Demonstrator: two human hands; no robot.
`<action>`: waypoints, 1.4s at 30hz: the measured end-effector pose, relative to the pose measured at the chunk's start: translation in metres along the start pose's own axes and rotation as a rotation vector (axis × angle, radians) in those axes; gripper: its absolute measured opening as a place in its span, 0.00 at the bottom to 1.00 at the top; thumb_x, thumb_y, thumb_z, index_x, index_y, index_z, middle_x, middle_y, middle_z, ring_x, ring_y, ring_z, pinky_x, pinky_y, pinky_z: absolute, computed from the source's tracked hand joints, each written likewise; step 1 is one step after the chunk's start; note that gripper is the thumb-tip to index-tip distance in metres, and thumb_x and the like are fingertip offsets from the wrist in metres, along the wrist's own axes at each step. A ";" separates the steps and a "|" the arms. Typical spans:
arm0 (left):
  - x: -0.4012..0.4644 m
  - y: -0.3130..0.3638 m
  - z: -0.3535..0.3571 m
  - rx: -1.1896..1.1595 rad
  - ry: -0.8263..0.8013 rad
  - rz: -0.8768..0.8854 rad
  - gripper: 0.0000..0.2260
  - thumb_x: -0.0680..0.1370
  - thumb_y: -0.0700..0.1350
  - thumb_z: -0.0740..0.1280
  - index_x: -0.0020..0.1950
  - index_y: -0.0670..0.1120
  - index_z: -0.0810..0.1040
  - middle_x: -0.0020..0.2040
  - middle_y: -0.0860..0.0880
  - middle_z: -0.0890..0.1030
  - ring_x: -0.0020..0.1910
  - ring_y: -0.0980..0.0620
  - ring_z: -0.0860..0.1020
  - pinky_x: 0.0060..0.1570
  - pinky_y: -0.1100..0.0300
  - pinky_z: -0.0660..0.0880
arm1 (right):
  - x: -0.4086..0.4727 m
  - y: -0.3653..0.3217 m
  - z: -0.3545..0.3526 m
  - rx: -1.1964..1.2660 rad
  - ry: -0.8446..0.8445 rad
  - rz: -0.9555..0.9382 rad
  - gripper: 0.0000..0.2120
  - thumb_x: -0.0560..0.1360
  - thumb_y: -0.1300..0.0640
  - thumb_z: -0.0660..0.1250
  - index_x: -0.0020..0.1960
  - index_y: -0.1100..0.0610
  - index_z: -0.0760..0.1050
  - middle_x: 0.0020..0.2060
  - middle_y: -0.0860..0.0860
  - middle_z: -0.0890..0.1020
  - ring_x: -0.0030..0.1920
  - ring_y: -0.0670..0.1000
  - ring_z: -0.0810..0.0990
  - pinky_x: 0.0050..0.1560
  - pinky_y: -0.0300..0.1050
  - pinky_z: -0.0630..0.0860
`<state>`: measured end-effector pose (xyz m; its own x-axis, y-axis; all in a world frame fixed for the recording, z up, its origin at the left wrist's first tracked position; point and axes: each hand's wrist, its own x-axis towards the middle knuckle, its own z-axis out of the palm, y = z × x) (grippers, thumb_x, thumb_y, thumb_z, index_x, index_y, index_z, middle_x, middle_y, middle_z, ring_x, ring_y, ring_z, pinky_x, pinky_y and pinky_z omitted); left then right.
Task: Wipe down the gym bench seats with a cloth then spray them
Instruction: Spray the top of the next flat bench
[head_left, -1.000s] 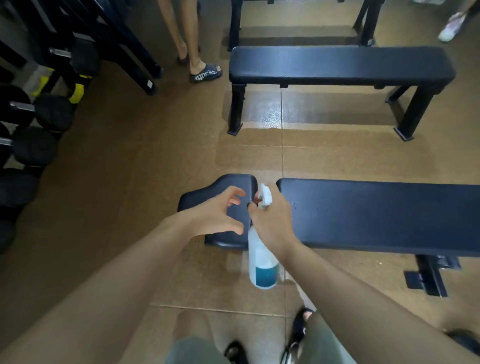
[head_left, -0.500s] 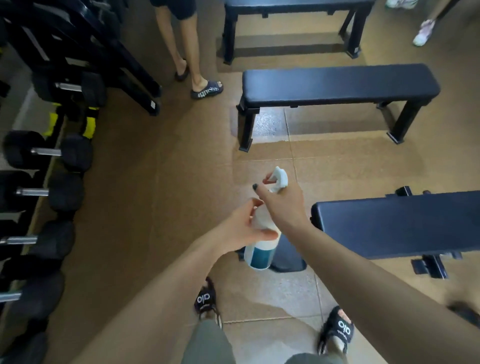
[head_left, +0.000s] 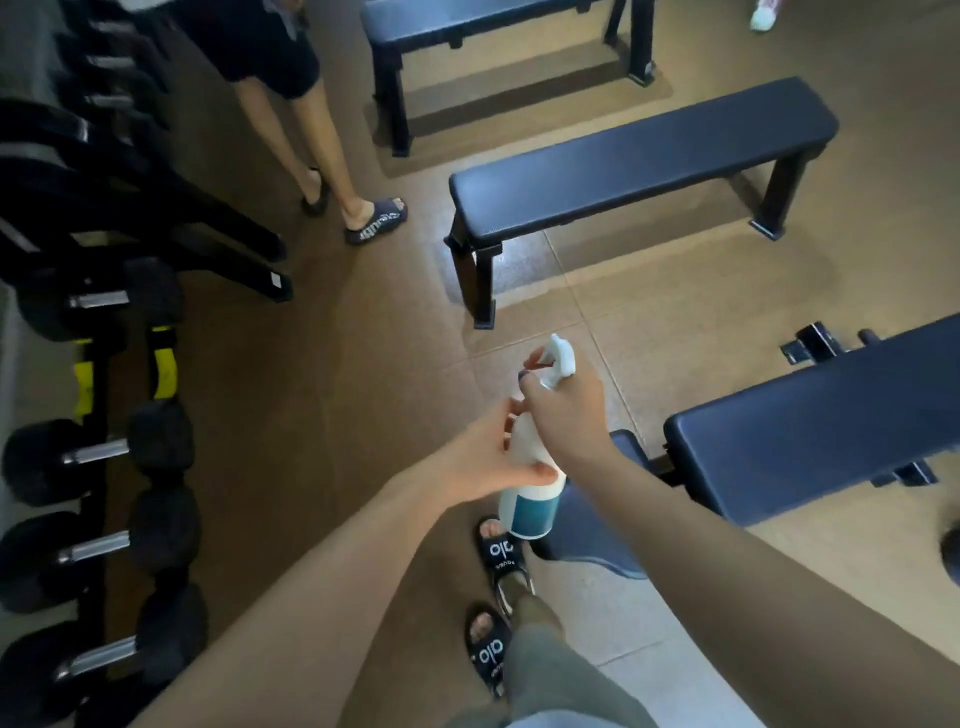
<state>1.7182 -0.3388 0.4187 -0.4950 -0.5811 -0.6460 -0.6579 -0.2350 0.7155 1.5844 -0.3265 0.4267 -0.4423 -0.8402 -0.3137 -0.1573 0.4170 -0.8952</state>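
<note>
A white spray bottle (head_left: 532, 499) with a teal label and teal liquid hangs in front of me over the floor. My right hand (head_left: 569, 413) grips its neck, with a finger at the trigger below the white nozzle. My left hand (head_left: 485, 457) holds the bottle's body from the left, thumb under it. A dark blue padded bench (head_left: 826, 421) lies at the right, its separate seat pad (head_left: 592, 535) partly hidden behind the bottle and my right arm. A second flat bench (head_left: 639, 161) stands ahead, a third (head_left: 467, 18) beyond it. No cloth is visible.
A rack of black dumbbells (head_left: 98, 452) runs along the left edge. Another person in slides (head_left: 376, 221) stands ahead left, by a black frame's feet (head_left: 270, 280). My own feet in black slides (head_left: 498, 556) are on the brown floor below the bottle.
My view has swung left and away from the near bench, which slid to the right. My left hand has closed in from beside the bottle onto its body. The right hand keeps its grip.
</note>
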 end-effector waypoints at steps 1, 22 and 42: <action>0.008 0.004 -0.013 0.046 -0.017 -0.006 0.40 0.68 0.54 0.81 0.75 0.59 0.64 0.68 0.57 0.76 0.67 0.57 0.75 0.68 0.47 0.75 | 0.014 -0.003 0.001 -0.001 0.017 0.010 0.05 0.75 0.63 0.65 0.50 0.55 0.76 0.40 0.51 0.82 0.41 0.53 0.83 0.38 0.41 0.77; 0.309 0.044 -0.338 0.418 0.109 -0.023 0.34 0.80 0.50 0.72 0.81 0.50 0.59 0.77 0.43 0.67 0.73 0.44 0.71 0.71 0.44 0.72 | 0.334 -0.063 0.103 -0.300 0.117 0.056 0.07 0.76 0.65 0.62 0.49 0.55 0.70 0.43 0.54 0.76 0.43 0.59 0.75 0.43 0.56 0.76; 0.748 -0.073 -0.320 1.006 0.385 0.200 0.33 0.74 0.62 0.74 0.71 0.48 0.65 0.68 0.45 0.69 0.66 0.44 0.70 0.68 0.49 0.70 | 0.671 0.180 0.232 -0.366 0.095 0.052 0.09 0.75 0.65 0.63 0.50 0.54 0.68 0.46 0.52 0.74 0.45 0.57 0.76 0.45 0.61 0.78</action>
<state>1.5772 -1.0057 -0.0317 -0.5490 -0.7834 -0.2913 -0.8346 0.5326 0.1405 1.4643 -0.8956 -0.0184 -0.5353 -0.7860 -0.3094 -0.4298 0.5688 -0.7012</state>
